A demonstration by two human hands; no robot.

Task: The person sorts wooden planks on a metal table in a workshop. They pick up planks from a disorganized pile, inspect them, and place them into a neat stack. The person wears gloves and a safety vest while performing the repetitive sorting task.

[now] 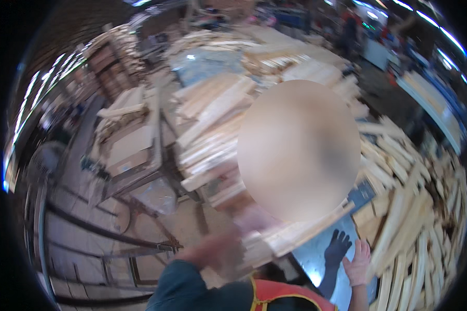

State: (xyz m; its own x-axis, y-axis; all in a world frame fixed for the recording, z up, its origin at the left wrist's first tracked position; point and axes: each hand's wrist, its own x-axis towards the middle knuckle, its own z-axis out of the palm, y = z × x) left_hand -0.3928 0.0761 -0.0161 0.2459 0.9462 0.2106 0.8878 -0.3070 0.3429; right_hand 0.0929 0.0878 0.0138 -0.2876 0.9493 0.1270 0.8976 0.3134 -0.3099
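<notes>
My left hand (218, 254) is up in front of me and badly smeared with blur, pressed against the near end of a bundle of pale wood slats (290, 233). The bundle runs from my hand off to the right, rising a little toward a big blurred patch in the middle of the view. I can't tell how far my fingers are closed, nor whether they truly hold the slats or only touch them.

My right hand (358, 264) is low on the right, fingers spread wide, palm flat, holding nothing. It sits on or just over a shiny grey metal surface (308, 259), which shows the hand's dark shadow just to its left. The slat bundle passes just beyond it.

On the right, a big loose heap of wood strips (415, 217) climbs away from me. Farther off, centre, more stacked boards (213, 114) lie in layers. On the left stands a metal-framed machine table (135, 155), with bare concrete floor (78, 233) near it.
</notes>
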